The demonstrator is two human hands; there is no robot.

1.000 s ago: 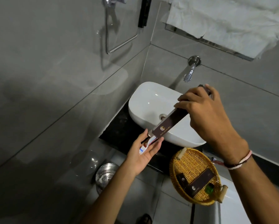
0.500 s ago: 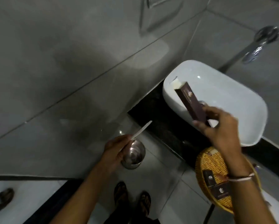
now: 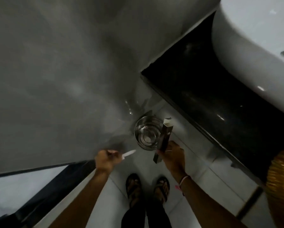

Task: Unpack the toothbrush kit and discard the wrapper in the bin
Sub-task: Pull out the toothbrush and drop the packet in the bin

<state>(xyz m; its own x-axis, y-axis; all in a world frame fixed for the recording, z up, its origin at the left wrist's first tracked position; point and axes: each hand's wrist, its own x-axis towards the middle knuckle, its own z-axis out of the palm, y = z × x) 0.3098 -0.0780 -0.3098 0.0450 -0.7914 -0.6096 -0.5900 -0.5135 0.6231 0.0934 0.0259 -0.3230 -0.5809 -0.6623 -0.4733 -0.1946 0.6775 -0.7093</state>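
I look straight down at the floor. My right hand (image 3: 171,154) grips a long dark brown wrapper box (image 3: 164,139), its open white end pointing up beside the right rim of a round steel bin (image 3: 143,129). The bin stands open on the floor by the grey wall. My left hand (image 3: 107,159) is closed around a white toothbrush (image 3: 129,153), whose free end sticks out to the right, just left of and below the bin.
A black counter (image 3: 212,89) with a white basin (image 3: 246,46) runs along the right. A yellow wicker basket (image 3: 281,181) sits at the right edge. My sandalled feet (image 3: 147,189) stand on pale floor tiles below the bin. Grey wall fills the left.
My view tipped down from the basin to the floor. The right hand carried the box down from over the basin to the bin's rim. The left hand moved left of the bin with the toothbrush.
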